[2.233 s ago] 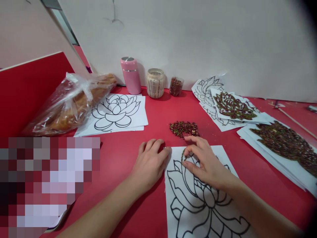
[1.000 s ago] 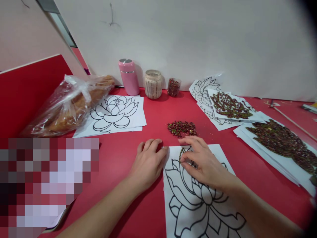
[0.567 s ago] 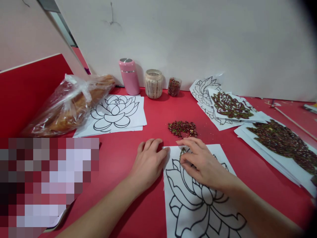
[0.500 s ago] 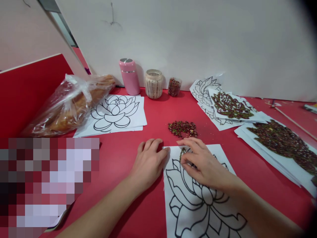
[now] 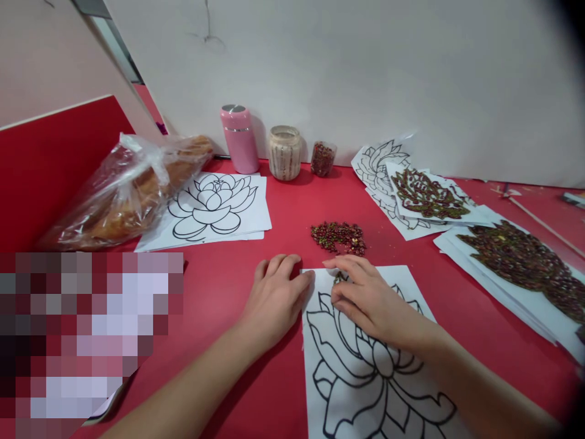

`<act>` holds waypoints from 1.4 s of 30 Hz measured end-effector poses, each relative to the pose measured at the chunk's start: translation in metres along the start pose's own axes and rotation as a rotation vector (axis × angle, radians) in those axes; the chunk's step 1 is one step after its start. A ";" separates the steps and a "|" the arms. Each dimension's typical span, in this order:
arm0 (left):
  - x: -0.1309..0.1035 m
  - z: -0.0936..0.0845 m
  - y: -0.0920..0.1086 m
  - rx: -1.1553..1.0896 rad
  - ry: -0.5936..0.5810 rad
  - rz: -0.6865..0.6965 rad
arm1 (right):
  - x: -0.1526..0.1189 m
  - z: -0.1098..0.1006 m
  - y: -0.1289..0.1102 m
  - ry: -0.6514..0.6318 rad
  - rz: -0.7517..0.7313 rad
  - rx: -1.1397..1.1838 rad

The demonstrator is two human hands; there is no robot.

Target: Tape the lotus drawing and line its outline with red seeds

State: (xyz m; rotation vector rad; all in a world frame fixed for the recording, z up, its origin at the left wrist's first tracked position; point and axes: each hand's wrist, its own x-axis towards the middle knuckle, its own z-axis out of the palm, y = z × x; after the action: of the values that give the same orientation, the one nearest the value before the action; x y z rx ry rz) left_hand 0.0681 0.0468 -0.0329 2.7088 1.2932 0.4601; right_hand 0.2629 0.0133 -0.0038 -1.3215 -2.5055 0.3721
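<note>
A white sheet with a black-outlined lotus drawing [image 5: 382,363] lies on the red table in front of me. My left hand [image 5: 278,299] rests flat to its left, fingers spread, with the thumb at the sheet's upper left edge. Over the upper part of the drawing is my right hand [image 5: 365,296], thumb and index finger pinched close together at a petal tip. Anything between those fingertips is hidden or too small to name. A few small green beans [image 5: 338,278] show at that petal, partly covered by the hand. Just beyond the sheet lies a pile of red and green beans [image 5: 337,236].
At the back stand a pink tumbler [image 5: 240,140], a glass jar [image 5: 284,153] and a small cup of beans [image 5: 323,160]. Bread in a plastic bag [image 5: 141,189] and another lotus sheet [image 5: 214,207] lie left. Bean-covered sheets [image 5: 521,259] lie right. A blurred-out patch covers the lower left.
My right hand has shifted slightly left, its thumb and index finger closing over the petal tip and covering more of the green beans. My left hand stays in place.
</note>
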 end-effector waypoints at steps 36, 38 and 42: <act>-0.001 -0.002 0.001 -0.018 0.020 0.012 | -0.022 0.009 -0.023 0.213 0.427 0.191; -0.001 -0.002 0.001 -0.023 0.029 0.017 | -0.020 0.015 -0.030 0.252 0.483 0.146; -0.002 -0.003 0.001 -0.017 0.015 0.022 | -0.011 0.025 -0.039 0.294 0.576 0.002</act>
State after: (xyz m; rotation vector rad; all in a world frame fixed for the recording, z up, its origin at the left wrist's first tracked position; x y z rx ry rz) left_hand 0.0668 0.0446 -0.0303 2.7131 1.2585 0.4918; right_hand 0.2302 -0.0200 -0.0147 -1.9275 -1.8578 0.2679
